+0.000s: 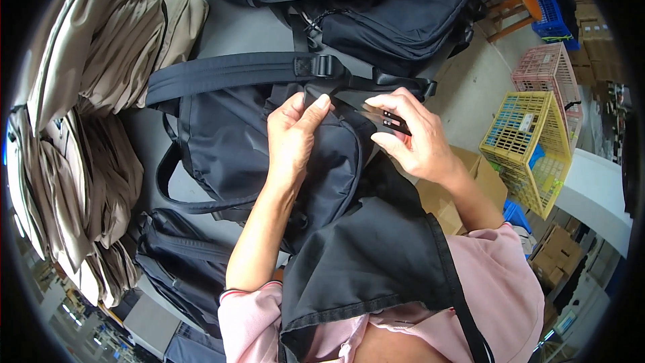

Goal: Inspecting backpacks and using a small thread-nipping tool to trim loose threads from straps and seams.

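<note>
A dark navy backpack (225, 138) lies on its side on the grey table in front of me. Its padded shoulder strap (222, 72) runs across the top and ends at a black plastic buckle (326, 65) with webbing. My left hand (290, 136) pinches black fabric or webbing at the bag's edge, just below the buckle; its exact part is hard to make out. To the right, my right hand (424, 140) holds small black-handled thread snips (395, 123) between thumb and fingers. Their blades point left toward the pinched edge and look slightly blurred.
Beige bags (121, 47) are heaped along the left side. More dark backpacks (396, 17) lie at the far edge, and another (178, 255) sits at lower left. At right are a cardboard box (474, 185), a yellow crate (521, 134), a pink crate (547, 70) and a wooden stool (527, 1).
</note>
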`<action>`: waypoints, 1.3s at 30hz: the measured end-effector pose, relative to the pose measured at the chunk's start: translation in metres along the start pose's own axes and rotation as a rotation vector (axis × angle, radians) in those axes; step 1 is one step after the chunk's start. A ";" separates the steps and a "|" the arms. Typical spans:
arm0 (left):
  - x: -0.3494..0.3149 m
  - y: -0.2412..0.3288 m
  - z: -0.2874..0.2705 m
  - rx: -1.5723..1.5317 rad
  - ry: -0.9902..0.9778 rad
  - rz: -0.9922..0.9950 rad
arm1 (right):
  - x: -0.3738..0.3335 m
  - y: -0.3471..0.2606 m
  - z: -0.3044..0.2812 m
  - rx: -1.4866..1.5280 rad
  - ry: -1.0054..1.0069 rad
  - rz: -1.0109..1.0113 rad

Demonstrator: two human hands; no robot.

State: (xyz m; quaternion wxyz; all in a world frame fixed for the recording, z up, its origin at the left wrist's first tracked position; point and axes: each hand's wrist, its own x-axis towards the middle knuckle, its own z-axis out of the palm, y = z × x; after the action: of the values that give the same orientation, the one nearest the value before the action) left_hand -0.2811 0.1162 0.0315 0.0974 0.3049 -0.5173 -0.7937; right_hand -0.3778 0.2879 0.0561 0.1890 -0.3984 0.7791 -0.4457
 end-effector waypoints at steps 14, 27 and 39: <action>-0.014 0.009 0.006 -0.005 0.072 0.103 | 0.034 -0.015 -0.020 -0.136 -0.249 -0.230; -0.013 0.008 0.003 0.059 0.033 0.062 | 0.025 -0.028 -0.026 -0.185 -0.219 -0.198; -0.010 0.004 0.002 0.050 0.018 0.041 | 0.025 -0.033 -0.019 -0.575 -0.214 -0.512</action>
State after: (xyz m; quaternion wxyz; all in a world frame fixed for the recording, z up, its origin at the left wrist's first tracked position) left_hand -0.2747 0.1206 0.0398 0.1106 0.3038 -0.5422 -0.7756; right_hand -0.3903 0.2690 0.0952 0.0327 -0.6605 0.7235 -0.1980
